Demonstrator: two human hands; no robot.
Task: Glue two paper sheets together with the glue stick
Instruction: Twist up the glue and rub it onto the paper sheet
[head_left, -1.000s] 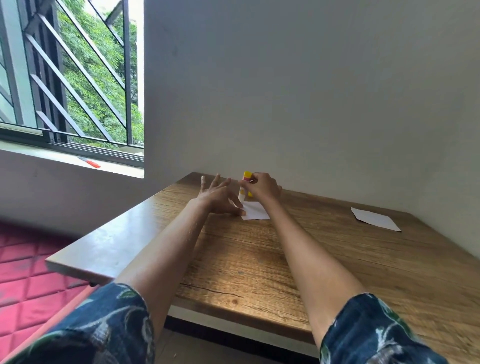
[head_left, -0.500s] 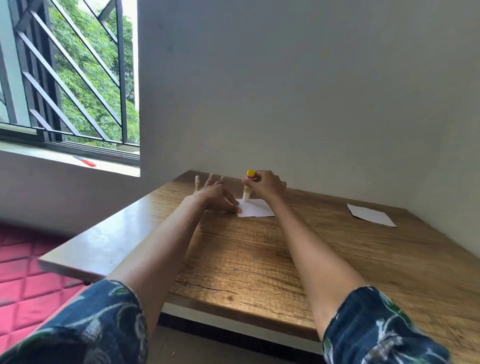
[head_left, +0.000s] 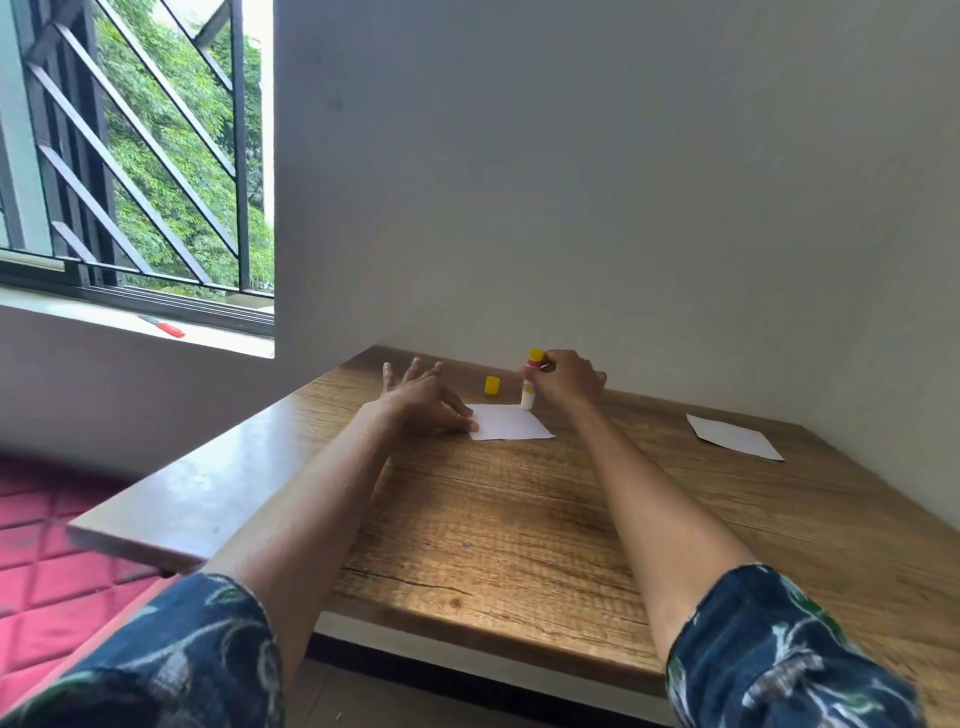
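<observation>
A small white paper sheet (head_left: 511, 422) lies flat on the wooden table (head_left: 519, 519) near the far wall. My left hand (head_left: 423, 402) rests with spread fingers on the sheet's left edge. My right hand (head_left: 569, 379) grips the glue stick (head_left: 531, 382), held upright with its white end touching the sheet's far right corner. The yellow cap (head_left: 492, 386) stands on the table just behind the sheet. A second white sheet (head_left: 732, 436) lies alone at the far right of the table.
The wall runs close behind the table and along its right side. A window with a metal grille is at the left, with a red object (head_left: 166, 326) on its sill. Red quilted flooring (head_left: 47, 525) lies beyond the table's left edge.
The glue stick has shifted right along the sheet's far edge to its right corner. The yellow cap now shows behind the sheet. My left hand stays on the sheet.
</observation>
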